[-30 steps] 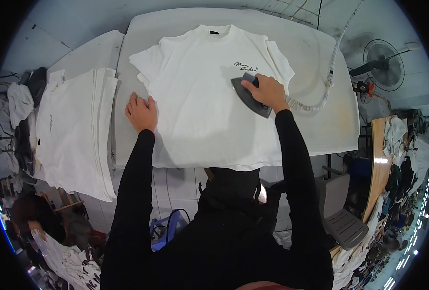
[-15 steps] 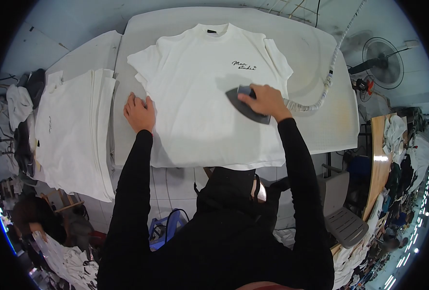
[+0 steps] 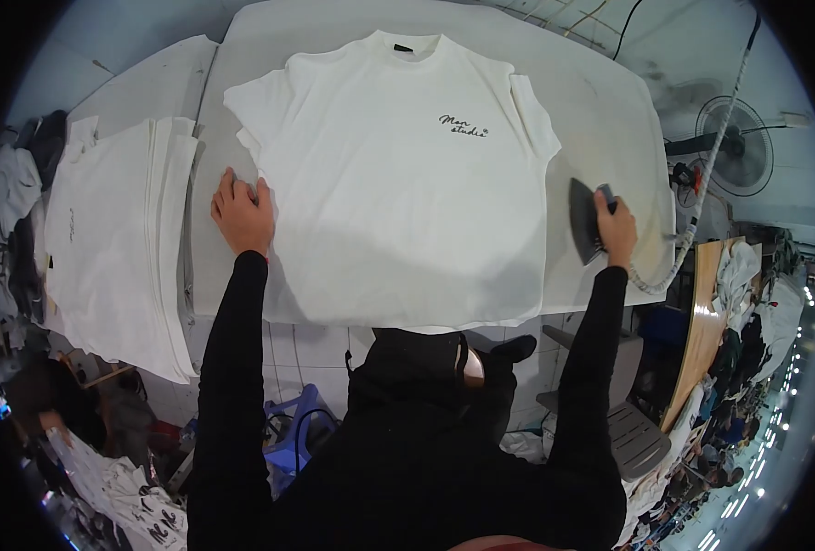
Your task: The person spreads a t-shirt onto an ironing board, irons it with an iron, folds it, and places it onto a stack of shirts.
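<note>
A white T-shirt (image 3: 398, 202) with dark script on the chest lies front up, its collar at the far side, on the pale padded ironing table (image 3: 600, 101). My right hand (image 3: 619, 230) is wrapped round the handle of an iron (image 3: 584, 220), which is off the shirt, over the padding to its right. It looks tilted, but I cannot tell whether it touches the padding. My left hand (image 3: 242, 216) rests beside the shirt's left edge below the sleeve, fingers spread, with nothing visible in it.
A pile of white shirts (image 3: 113, 248) lies on a surface at left. The iron's wrapped hose (image 3: 706, 184) runs up at right, past a fan (image 3: 736, 147). A grey chair (image 3: 633, 432) and a blue plastic stool (image 3: 297, 432) stand below table height.
My right hand has carried the iron off the shirt to the right, and the hose has swung with it. My left hand stays beside the shirt's left edge. The whole view has shifted slightly.
</note>
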Tool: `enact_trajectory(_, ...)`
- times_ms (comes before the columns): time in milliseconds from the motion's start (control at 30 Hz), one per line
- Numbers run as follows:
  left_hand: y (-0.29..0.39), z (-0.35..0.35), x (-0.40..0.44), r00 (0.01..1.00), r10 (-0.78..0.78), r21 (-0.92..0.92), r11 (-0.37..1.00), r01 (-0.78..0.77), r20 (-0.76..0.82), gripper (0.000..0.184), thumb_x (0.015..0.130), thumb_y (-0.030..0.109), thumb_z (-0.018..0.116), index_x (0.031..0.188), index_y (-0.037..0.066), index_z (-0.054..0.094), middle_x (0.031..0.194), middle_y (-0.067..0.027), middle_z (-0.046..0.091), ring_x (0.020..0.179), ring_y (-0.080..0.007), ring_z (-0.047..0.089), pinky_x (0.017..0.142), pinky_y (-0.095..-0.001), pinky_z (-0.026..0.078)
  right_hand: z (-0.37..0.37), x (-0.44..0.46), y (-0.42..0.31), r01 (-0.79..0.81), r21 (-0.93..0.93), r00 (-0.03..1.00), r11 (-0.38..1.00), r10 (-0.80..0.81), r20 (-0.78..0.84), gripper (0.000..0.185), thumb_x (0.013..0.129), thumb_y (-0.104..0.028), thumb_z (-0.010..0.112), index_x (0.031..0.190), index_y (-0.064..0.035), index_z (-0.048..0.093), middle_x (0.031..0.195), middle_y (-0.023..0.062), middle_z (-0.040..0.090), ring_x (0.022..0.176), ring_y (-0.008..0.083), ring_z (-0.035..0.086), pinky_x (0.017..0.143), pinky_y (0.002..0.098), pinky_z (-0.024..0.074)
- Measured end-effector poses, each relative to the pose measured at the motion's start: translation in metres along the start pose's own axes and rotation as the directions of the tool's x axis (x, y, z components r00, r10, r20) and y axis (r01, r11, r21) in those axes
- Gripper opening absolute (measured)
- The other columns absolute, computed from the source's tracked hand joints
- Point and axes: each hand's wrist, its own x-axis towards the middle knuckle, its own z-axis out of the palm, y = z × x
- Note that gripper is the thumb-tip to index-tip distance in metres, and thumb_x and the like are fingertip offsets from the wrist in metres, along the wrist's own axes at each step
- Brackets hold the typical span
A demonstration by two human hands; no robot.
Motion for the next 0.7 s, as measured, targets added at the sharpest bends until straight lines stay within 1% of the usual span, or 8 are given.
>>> enact_trajectory(167, -0.003, 0.001, -0.003, 1.000, 0.003, -0.001, 1.000, -0.003, -0.002, 0.037, 0.103, 0.037, 0.069, 0.084, 0.008, 0.057, 0.158, -0.0173, 0.059, 0.141, -0.0366, 0.054, 0.124, -0.0546, 0.033, -0.001, 0.038, 0.019, -0.025, -0.089, 0.993, 0.996, 0.015, -0.120, 0.071, 0.099, -0.072, 0.063, 0.135, -0.0107, 0.069, 0.126, 0.0187, 0.075, 0.122, 0.0433, 0.069, 0.104, 0.0608, 0.0478)
enact_trajectory(267, -0.004, -0.001, -0.003, 1.000, -0.005, -0.083, 0.997, 0.005, 0.007, 0.036, 0.100, 0.035, 0.075, 0.085, 0.006, 0.059, 0.158, -0.0185, 0.060, 0.140, -0.0379, 0.055, 0.123, -0.0541, 0.035, 0.005, 0.000, 0.005, 0.097, -0.085, 0.807, 0.992, -0.128, -0.576, 0.059, 0.098, -0.061, 0.071, 0.134, -0.0138, 0.069, 0.130, 0.0163, 0.070, 0.124, 0.0425, 0.063, 0.105, 0.0619, 0.0436)
enact_trajectory(367, -0.018, -0.002, -0.014, 0.997, 0.064, -0.235, 0.971, -0.053, 0.041, 0.035, 0.096, 0.031, 0.080, 0.090, 0.000, 0.063, 0.157, -0.0228, 0.059, 0.139, -0.0429, 0.056, 0.121, -0.0539, 0.039, 0.006, -0.075, 0.004, 0.344, 0.114, 0.777, 0.932, -0.215, -0.591, 0.046, 0.096, -0.039, 0.081, 0.126, -0.0076, 0.069, 0.127, 0.0188, 0.068, 0.124, 0.0440, 0.059, 0.102, 0.0540, 0.0459)
enact_trajectory(433, -0.033, -0.007, -0.043, 0.976, 0.200, -0.329, 0.930, -0.161, 0.090, 0.035, 0.094, 0.027, 0.082, 0.097, -0.004, 0.067, 0.156, -0.0272, 0.059, 0.139, -0.0471, 0.055, 0.119, -0.0541, 0.041, 0.016, -0.146, 0.019, 0.322, 0.153, 0.797, 0.935, -0.180, -0.576, 0.034, 0.097, -0.027, 0.082, 0.120, -0.0054, 0.071, 0.113, 0.0183, 0.071, 0.111, 0.0423, 0.065, 0.094, 0.0504, 0.0503)
enact_trajectory(500, -0.012, -0.053, -0.097, 0.978, 0.161, -0.361, 0.927, -0.103, 0.135, 0.039, 0.094, 0.025, 0.082, 0.107, -0.010, 0.069, 0.156, -0.0322, 0.056, 0.141, -0.0506, 0.053, 0.118, -0.0541, 0.043, 0.037, -0.222, 0.049, 0.066, 0.426, 0.943, 0.902, 0.083, -0.324, 0.027, 0.101, -0.023, 0.079, 0.115, -0.0023, 0.072, 0.103, 0.0160, 0.075, 0.101, 0.0362, 0.071, 0.089, 0.0478, 0.0550)
enact_trajectory(567, -0.002, -0.088, -0.158, 0.983, 0.007, -0.353, 0.934, 0.059, 0.182, 0.044, 0.096, 0.026, 0.082, 0.114, -0.013, 0.069, 0.158, -0.0326, 0.054, 0.145, -0.0491, 0.051, 0.120, -0.0534, 0.041, 0.058, -0.286, 0.079, -0.289, 0.659, 0.934, 0.694, 0.355, 0.035, 0.026, 0.104, -0.021, 0.078, 0.115, 0.0012, 0.071, 0.104, 0.0129, 0.079, 0.099, 0.0262, 0.075, 0.086, 0.0400, 0.0579)
enact_trajectory(667, 0.016, -0.119, -0.221, 0.964, -0.239, -0.264, 0.928, 0.262, 0.117, 0.044, 0.099, 0.029, 0.081, 0.112, -0.011, 0.069, 0.148, -0.0273, 0.059, 0.135, -0.0428, 0.056, 0.113, -0.0504, 0.045, 0.064, -0.331, 0.086, -0.435, 0.828, 0.890, 0.355, 0.309, 0.335, 0.028, 0.104, -0.022, 0.078, 0.113, 0.0034, 0.069, 0.113, 0.0114, 0.080, 0.105, 0.0176, 0.075, 0.088, 0.0322, 0.0575)
enact_trajectory(700, 0.022, -0.124, -0.233, 0.943, -0.311, -0.240, 0.913, 0.331, 0.117, 0.043, 0.100, 0.031, 0.081, 0.111, -0.009, 0.069, 0.141, -0.0252, 0.064, 0.127, -0.0389, 0.061, 0.108, -0.0484, 0.047, 0.071, -0.334, 0.077, -0.349, 0.874, 0.926, 0.338, 0.264, 0.268, 0.027, 0.104, -0.021, 0.078, 0.114, 0.0031, 0.070, 0.112, 0.0103, 0.080, 0.101, 0.0154, 0.074, 0.086, 0.0308, 0.0573)
